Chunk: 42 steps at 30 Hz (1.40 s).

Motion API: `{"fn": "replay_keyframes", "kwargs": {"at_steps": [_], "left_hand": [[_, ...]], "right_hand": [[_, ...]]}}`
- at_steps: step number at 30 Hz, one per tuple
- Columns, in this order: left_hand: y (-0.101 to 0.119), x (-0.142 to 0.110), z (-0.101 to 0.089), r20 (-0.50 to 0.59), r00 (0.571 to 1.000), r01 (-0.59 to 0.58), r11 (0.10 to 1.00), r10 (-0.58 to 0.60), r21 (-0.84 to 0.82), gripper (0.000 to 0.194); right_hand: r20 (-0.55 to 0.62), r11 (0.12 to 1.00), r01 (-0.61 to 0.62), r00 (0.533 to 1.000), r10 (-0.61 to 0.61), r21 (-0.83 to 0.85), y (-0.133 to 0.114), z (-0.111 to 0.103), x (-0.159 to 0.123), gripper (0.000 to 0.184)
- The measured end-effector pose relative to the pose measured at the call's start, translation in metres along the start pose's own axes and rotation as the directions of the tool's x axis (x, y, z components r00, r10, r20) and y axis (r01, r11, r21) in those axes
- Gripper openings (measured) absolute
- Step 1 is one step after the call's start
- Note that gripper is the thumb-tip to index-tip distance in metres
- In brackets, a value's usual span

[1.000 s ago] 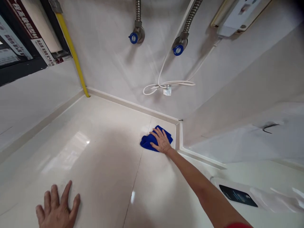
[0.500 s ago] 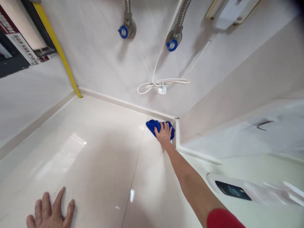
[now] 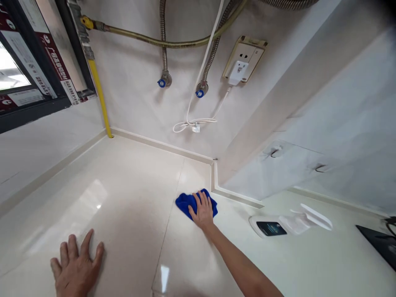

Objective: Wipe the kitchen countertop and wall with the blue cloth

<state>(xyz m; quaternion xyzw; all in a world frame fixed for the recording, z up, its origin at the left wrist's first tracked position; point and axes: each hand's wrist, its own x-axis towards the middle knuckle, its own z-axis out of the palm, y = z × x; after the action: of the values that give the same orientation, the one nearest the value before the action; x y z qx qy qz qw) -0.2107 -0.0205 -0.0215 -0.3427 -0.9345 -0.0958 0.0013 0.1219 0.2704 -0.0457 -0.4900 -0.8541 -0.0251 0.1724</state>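
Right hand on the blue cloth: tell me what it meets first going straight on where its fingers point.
Sliding over the surface, the right hand would probably meet the raised edging strip at the wall's foot; its exact distance is unclear.

1. I see a soft, matt blue cloth point(image 3: 185, 202), its fabric creased.
2. The counter point(image 3: 130, 185) looks smooth and glossy to me, throwing back bright reflections.
3. I make out ribbed, shiny metal on the hose point(image 3: 163, 41).
4. The pipe point(image 3: 99, 93) looks smooth and yellow-coated.
5. The plug point(image 3: 238, 72) reads as smooth white plastic.
6. I find the wall point(image 3: 133, 95) pale, with a soft sheen.
7. The labels point(image 3: 54, 55) look printed; I can't tell paper from film.
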Motion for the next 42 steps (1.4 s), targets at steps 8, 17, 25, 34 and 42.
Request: {"fn": "replay_keyframes", "kwargs": {"at_steps": [8,17,25,34,42], "left_hand": [[0.001,-0.003,0.005,-0.03,1.0,0.002,1.0,-0.002,-0.012,0.068],[-0.002,-0.006,0.008,-0.021,1.0,-0.004,1.0,0.005,0.031,0.071],[-0.007,-0.003,0.014,-0.007,1.0,0.003,0.999,-0.002,0.048,0.069],[-0.001,-0.008,0.004,0.013,1.0,-0.003,1.0,0.002,0.031,0.06],[-0.004,-0.007,0.007,-0.006,1.0,-0.008,0.999,0.009,0.052,0.058]], "right_hand": [[0.151,0.942,0.332,0.929,-0.336,0.052,0.026,-0.041,-0.127,0.074],[0.207,0.91,0.393,0.887,-0.413,0.133,0.046,-0.026,-0.043,0.066],[0.173,0.998,-0.028,0.984,0.039,-0.062,0.0,0.026,0.095,0.059],[0.188,0.982,-0.181,0.964,0.189,-0.057,-0.06,0.066,0.208,0.065],[0.267,0.979,0.157,0.945,-0.187,0.129,-0.175,0.055,0.151,0.07]]}}
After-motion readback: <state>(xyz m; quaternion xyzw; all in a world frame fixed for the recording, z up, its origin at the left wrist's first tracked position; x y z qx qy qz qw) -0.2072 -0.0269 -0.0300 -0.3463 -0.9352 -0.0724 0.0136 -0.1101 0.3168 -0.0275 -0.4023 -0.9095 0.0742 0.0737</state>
